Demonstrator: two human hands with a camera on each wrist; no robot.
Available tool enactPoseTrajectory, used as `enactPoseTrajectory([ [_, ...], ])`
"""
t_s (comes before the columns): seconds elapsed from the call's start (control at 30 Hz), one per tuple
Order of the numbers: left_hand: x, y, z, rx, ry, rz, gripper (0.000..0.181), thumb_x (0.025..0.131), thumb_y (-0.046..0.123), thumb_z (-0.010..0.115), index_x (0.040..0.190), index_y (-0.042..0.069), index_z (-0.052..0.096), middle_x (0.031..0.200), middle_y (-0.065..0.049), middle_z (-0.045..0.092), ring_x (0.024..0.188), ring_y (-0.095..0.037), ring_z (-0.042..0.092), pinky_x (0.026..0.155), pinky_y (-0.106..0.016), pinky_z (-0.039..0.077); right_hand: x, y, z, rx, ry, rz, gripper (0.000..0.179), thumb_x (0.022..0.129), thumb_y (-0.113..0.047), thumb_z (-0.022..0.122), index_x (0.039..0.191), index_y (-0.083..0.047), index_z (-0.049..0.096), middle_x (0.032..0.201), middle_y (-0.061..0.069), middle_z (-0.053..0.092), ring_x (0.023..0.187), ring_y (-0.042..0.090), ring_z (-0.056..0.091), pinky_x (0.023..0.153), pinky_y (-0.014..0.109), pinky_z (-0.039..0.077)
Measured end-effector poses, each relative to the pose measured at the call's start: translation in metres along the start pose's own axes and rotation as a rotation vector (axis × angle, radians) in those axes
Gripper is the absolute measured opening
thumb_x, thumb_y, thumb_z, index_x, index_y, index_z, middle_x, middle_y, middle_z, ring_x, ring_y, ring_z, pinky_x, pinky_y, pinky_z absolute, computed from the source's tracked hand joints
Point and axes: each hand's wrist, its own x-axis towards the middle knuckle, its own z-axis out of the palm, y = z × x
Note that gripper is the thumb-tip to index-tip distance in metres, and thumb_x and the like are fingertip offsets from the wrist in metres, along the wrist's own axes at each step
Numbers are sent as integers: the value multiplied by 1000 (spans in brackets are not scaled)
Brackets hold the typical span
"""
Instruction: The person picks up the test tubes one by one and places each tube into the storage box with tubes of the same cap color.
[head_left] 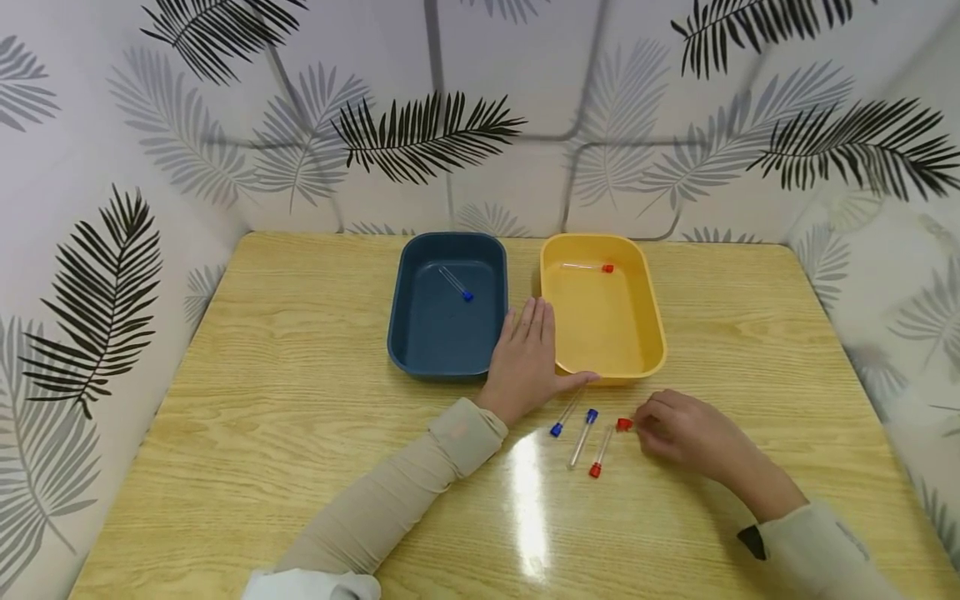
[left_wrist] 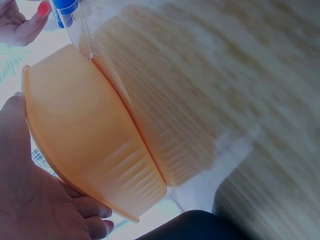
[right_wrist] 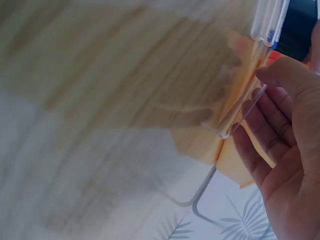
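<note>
My left hand (head_left: 525,358) lies with straight fingers along the near left corner of the yellow bin (head_left: 651,333), thumb stretched over its front rim. In the left wrist view its thumb and fingertips touch the rim. My right hand (head_left: 678,433) pinches a clear test tube (right_wrist: 240,112) with a red cap (head_left: 624,425), in front of the bin. Beside it on the table lie two blue-capped test tubes, one (head_left: 567,414) partly under the left thumb and one (head_left: 582,440) farther right, and a red-capped test tube (head_left: 600,454).
A dark blue bin (head_left: 397,333) stands left of the yellow one, holding a blue-capped tube (head_left: 455,283). Inside the yellow bin lies a red-capped tube (head_left: 588,267). The wooden table (head_left: 285,350) meets a leaf-patterned wall covering (head_left: 510,200) at the back.
</note>
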Motion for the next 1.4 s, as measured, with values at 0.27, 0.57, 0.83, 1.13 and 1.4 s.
enactPoseTrajectory([
  [0.27, 1, 0, 1, 1, -9, 0, 116, 73, 87, 16, 146, -3, 18, 150, -17, 20, 140, -26, 14, 112, -45, 12, -2, -2, -8, 175, 91, 130, 27, 71, -2, 76, 93, -11, 63, 89, -6, 62, 79, 8, 60, 68, 27, 52],
  [0.57, 1, 0, 1, -5, -24, 0, 115, 74, 86, 17, 146, -3, 18, 151, -17, 19, 140, -26, 14, 112, -45, 11, 9, -11, -21, 414, 210, 281, 27, 76, 6, 71, 93, -12, 59, 86, -7, 60, 77, 5, 59, 66, 23, 53],
  [0.83, 0, -1, 2, -15, -21, -4, 115, 73, 86, 17, 147, -3, 17, 151, -17, 19, 140, -26, 13, 112, -44, 11, 24, -16, -37, 811, 296, 460, 19, 87, 5, 60, 105, 6, 58, 93, 6, 62, 82, 12, 61, 70, 22, 53],
  [1.13, 0, 0, 1, -19, -8, -4, 115, 74, 86, 20, 146, -3, 20, 150, -16, 22, 140, -26, 14, 112, -44, 13, 42, -5, -44, 998, 281, 533, 28, 94, -8, 54, 117, 9, 55, 106, 2, 66, 93, 13, 65, 74, 27, 53],
  [1.4, 0, 0, 0, -23, -32, -12, 116, 73, 87, 17, 147, -2, 18, 151, -15, 19, 140, -25, 11, 112, -43, 10, 59, 8, -48, 970, 234, 571, 32, 94, -15, 55, 117, 8, 56, 107, 9, 66, 90, 13, 66, 76, 30, 53],
])
